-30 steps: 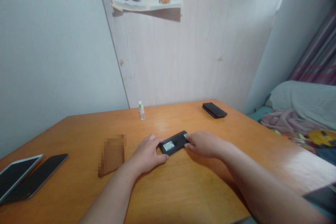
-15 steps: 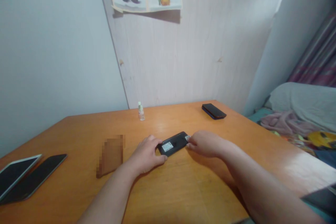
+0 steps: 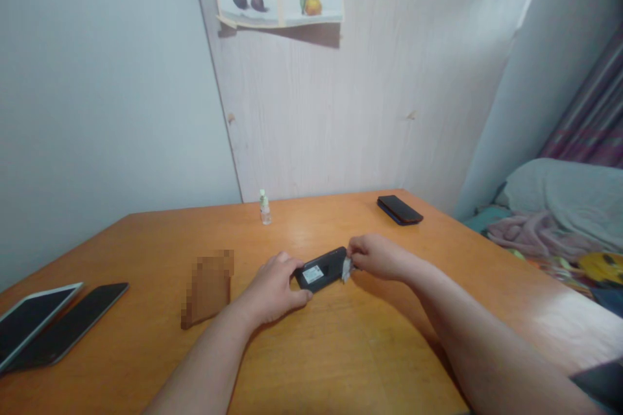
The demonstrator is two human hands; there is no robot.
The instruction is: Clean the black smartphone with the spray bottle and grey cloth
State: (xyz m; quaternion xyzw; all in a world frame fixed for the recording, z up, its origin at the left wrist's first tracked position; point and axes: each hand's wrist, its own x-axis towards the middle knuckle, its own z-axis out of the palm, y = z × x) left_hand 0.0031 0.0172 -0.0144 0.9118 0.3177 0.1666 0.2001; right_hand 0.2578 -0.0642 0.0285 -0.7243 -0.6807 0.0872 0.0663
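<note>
Mostly black oblong device (image 3: 333, 264); white label (image 3: 313, 274) near left hand (image 3: 276, 286).

Bare forearms (image 3: 209, 347) reach forward, the left hand (image 3: 276, 288) curved wide, the right hand (image 3: 378, 257) bent into a pinch.

The broad orange-brown wooden surface (image 3: 384, 356) looks smooth and glossy; the flat black rectangular plastic-looking device (image 3: 333, 264), smooth; the small white crumpled tissue-like piece (image 3: 346, 270), matt.
</note>
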